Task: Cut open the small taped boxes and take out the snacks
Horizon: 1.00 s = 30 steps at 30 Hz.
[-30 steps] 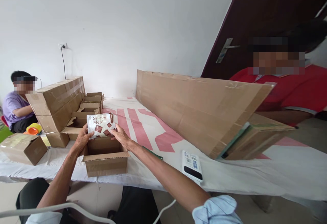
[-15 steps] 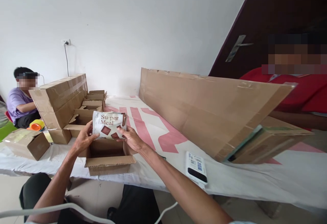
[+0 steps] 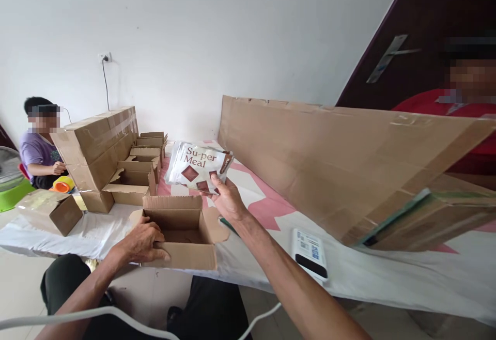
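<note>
Head cam. R hand (image 3: 228,199) had the Su-per Meal pouch (image 3: 189,167) by its lower R part: thumb across the printed face, other fingers tucked behind, pinched. Pouch was up off the counter (image 3: 248,265), long axis running crosswise, L to R, R end dipping a bit. L hand (image 3: 141,242) was at the open carton (image 3: 191,258), near-L corner: fingers bent over the edge, thumb on the near flap, touching. Whether they clenched the card or only rested there, couldn't tell fr. this angle.

Key relation: pouch was beyond the carton's mouth & slightly R of it, well apart fr. the L fingers; its long side ran roughly parallel to the carton's. R hand was nearer the pouch (had it), L nearer the mouth.

Surroundings: row of open cartons (image 3: 127,195) & taped stack (image 3: 91,146) to L, tape roll (image 3: 70,181) by the stack, co-worker in purple top (image 3: 33,151) past it. White device (image 3: 310,252) lay R of the R forearm; cardboard panel (image 3: 310,159) stood beyond, red garment (image 3: 416,101) behind it.
</note>
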{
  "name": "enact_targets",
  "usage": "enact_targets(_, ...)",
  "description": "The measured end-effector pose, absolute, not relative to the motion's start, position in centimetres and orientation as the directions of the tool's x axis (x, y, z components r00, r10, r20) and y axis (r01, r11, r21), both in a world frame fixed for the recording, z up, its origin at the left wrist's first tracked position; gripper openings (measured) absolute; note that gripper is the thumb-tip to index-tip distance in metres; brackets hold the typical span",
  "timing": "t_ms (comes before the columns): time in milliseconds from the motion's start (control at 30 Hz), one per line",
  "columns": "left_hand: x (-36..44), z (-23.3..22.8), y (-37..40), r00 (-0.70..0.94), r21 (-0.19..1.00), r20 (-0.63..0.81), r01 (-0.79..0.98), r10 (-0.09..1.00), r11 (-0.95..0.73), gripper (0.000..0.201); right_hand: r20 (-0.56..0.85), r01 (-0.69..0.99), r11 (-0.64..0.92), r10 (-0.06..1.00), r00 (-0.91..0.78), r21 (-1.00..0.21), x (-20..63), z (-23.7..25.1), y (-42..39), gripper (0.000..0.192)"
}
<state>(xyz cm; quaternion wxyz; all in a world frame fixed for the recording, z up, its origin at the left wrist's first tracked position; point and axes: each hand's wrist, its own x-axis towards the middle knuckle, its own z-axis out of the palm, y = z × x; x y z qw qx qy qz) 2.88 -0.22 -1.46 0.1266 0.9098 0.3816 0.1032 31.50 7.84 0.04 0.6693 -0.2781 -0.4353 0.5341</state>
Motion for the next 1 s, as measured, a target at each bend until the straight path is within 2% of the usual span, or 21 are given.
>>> enact_targets(133,4.8,-1.5,-0.6,0.711,0.291,0.053,0.66,0.701,-0.692,0.039,0.286,-0.47,0.28,0.956,0.06,-0.837,31.7,0.2,8.0,0.063)
enact_targets(233,5.9,-0.6,-0.9,0.698,0.366,0.073,0.646,0.712,-0.67,0.037,0.304,-0.461,0.284,0.952,0.032,-0.841,31.9,0.5,8.1,0.059)
enact_targets(300,6.1,0.7,-0.6,0.617,0.482,0.186,0.621,0.765,-0.618,0.035,0.309,-0.46,0.282,0.951,0.017,-0.842,32.0,0.6,8.2,0.06)
enact_targets(400,5.6,2.9,0.9,0.323,0.656,0.418,0.539,0.849,-0.528,0.036,0.296,-0.45,0.257,0.955,-0.017,-0.855,31.4,1.0,8.4,0.064)
enact_targets(467,5.1,4.1,2.6,0.143,0.747,0.482,0.447,0.864,-0.491,0.059,0.297,-0.436,0.237,0.952,-0.074,-0.868,30.6,1.5,8.5,0.066)
enact_targets(533,4.8,4.7,4.4,0.041,0.817,0.469,0.359,0.882,-0.451,0.087,0.315,-0.431,0.228,0.939,-0.14,-0.873,29.7,2.1,8.6,0.067)
enact_targets(600,4.4,5.0,5.9,-0.033,0.846,0.457,0.326,0.889,-0.423,0.098,0.342,-0.431,0.237,0.922,-0.184,-0.871,28.8,2.8,8.7,0.069)
enact_targets(700,4.0,5.4,7.3,-0.09,0.849,0.477,0.306,0.874,-0.432,0.089,0.357,-0.419,0.241,0.907,-0.223,-0.875,27.9,3.7,8.8,0.07)
enact_targets(833,3.5,6.6,7.7,-0.007,0.875,0.463,0.162,0.886,-0.456,0.073,0.364,-0.39,0.243,0.89,-0.275,-0.888,27.2,4.3,9.2,0.071)
enact_targets(1000,2.9,7.3,7.7,-0.018,0.893,0.449,0.029,0.893,-0.449,0.066,0.483,-0.305,0.39,0.804,-0.347,-0.869,26.7,4.4,10.1,0.062)
